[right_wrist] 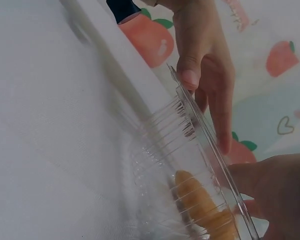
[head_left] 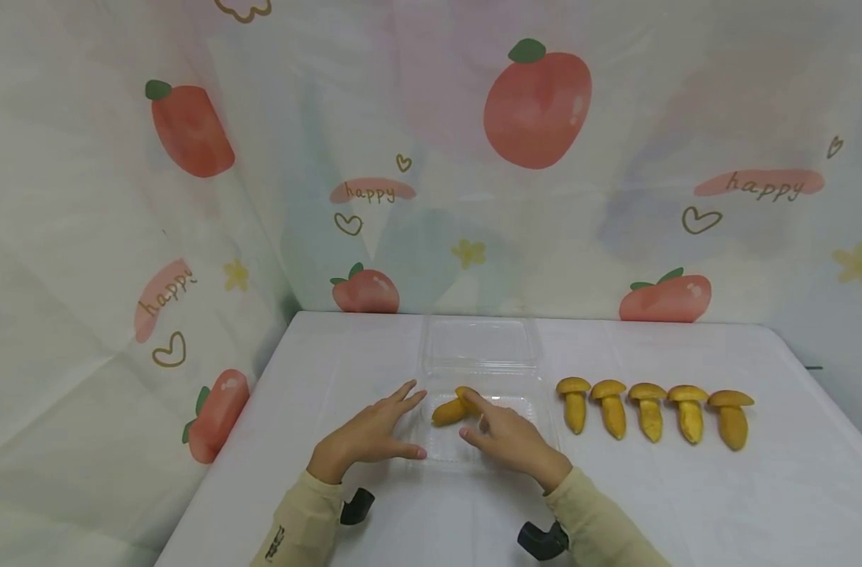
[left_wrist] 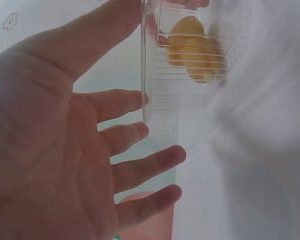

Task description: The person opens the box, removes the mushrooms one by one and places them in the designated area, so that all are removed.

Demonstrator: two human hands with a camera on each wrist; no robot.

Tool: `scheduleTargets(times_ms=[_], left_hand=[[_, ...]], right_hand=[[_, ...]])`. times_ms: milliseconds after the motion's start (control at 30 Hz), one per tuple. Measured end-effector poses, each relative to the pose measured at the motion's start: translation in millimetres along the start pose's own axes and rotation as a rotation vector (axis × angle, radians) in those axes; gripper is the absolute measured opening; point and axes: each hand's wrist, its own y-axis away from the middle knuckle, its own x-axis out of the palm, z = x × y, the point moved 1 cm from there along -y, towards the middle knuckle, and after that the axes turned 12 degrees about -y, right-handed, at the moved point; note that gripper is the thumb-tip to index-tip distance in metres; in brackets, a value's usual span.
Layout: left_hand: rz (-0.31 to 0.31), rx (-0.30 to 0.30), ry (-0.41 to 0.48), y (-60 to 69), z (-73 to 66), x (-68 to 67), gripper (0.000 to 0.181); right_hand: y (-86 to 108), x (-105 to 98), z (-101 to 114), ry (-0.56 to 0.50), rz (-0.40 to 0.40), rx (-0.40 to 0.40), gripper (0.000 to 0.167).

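Note:
A clear plastic clamshell box (head_left: 448, 451) stands on the table with its hinged lid (head_left: 482, 342) lying back behind it. One yellow-brown mushroom (head_left: 449, 412) lies in the box, stem toward the left. My right hand (head_left: 510, 441) reaches over the box; its index finger touches the mushroom's cap, and the thumb stands apart below it. My left hand (head_left: 370, 433) is at the box's left side, fingers spread and nothing held. In the left wrist view its thumb and fingertips (left_wrist: 140, 131) are by the box's rim.
A row of several similar mushrooms (head_left: 649, 413) lies on the white-covered table (head_left: 686, 504) right of the box. A printed cloth wall (head_left: 431, 260) closes off the back, another the left. Dark wrist-camera mounts (head_left: 540, 542) hang under the sleeves.

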Motion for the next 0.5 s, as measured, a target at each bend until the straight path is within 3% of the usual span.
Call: scheduleTargets(times_ms=[267,500], left_hand=[[0.003,0.001,0.006,0.3,0.9,-0.6,0.094],[0.006,0.001,0.024,1.2,-1.4,-0.9,0.093]], right_hand=[[-10.2,5.6,1.8,-0.002,0.044,0.010,0.067],[-12.1,11.2,5.9,0.020,0.025,-0.013,0.067]])
